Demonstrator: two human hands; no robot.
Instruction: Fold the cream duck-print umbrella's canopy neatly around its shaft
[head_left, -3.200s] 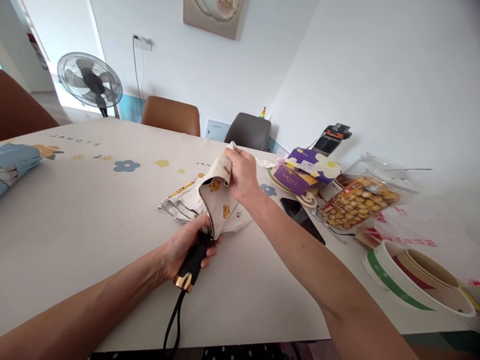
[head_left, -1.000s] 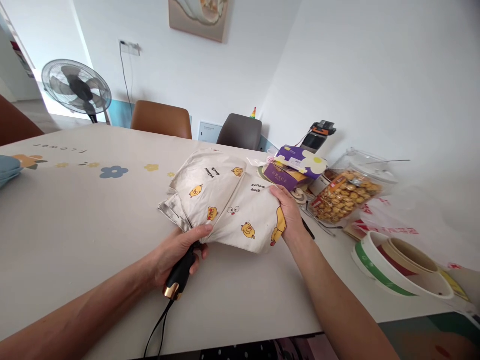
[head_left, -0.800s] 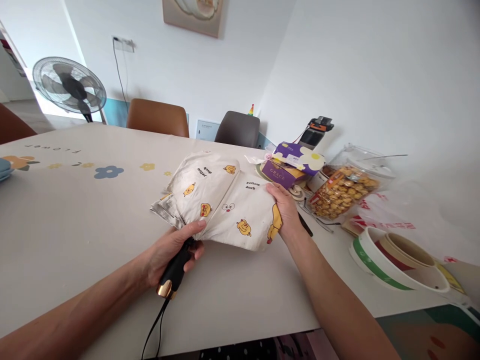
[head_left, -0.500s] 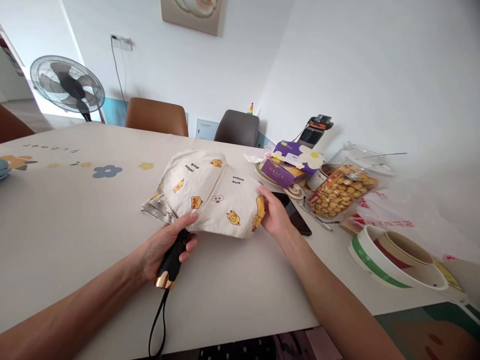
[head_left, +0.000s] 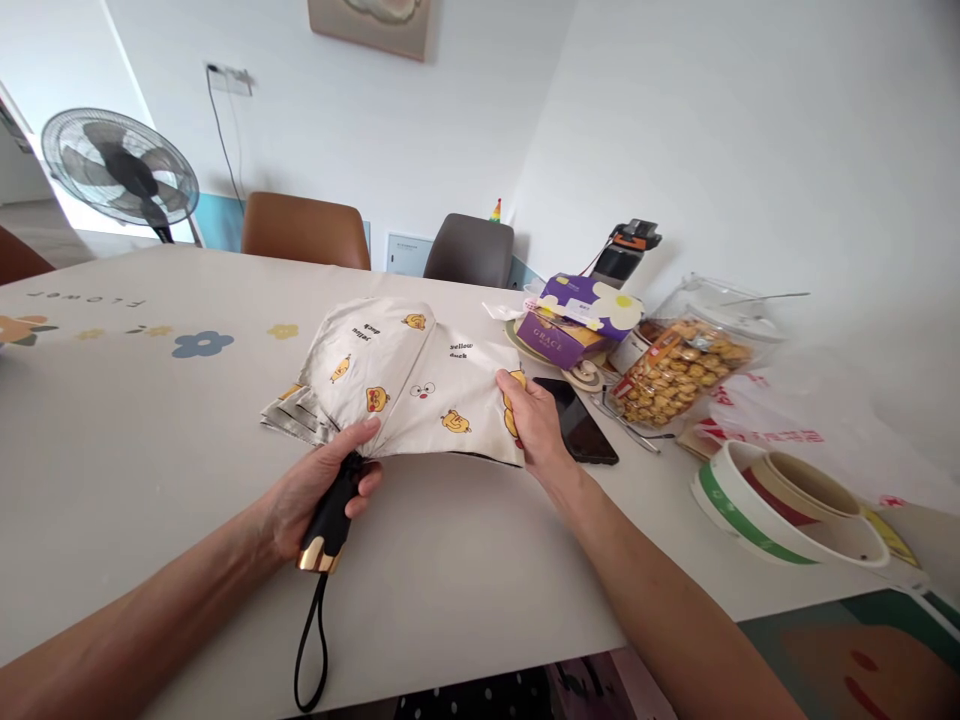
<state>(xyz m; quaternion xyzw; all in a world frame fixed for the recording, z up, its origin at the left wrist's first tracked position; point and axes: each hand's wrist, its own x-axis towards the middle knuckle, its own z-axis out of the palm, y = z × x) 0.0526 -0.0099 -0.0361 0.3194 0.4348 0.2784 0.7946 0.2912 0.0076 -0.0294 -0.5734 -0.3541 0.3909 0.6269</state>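
Observation:
A folding umbrella (head_left: 420, 400) with a cream canopy printed with yellow ducks is held above the table, its fabric collapsed but loose. My left hand (head_left: 326, 480) is wrapped round the top of its black handle, thumb on the canopy's lower edge. The handle ends in a gold-coloured cap, and a black wrist strap (head_left: 311, 650) hangs from it. At the canopy's right edge, my right hand (head_left: 534, 415) pinches the fabric between thumb and fingers. One panel is stretched between both hands; folded pleats stick out on the left.
Right of my right hand lie a black phone (head_left: 576, 425) and glasses (head_left: 637, 432). Behind them are purple boxes (head_left: 562, 335) and a snack jar (head_left: 682, 370). Rolls of tape (head_left: 750, 510) and a plastic bag (head_left: 810, 420) sit further right. Chairs (head_left: 304, 232) and a fan (head_left: 127, 170) stand beyond the table.
My right hand has closed more firmly on the canopy's edge, and the panel is pulled tauter to the right. The left hand keeps its grip on the handle. The view has shifted slightly.

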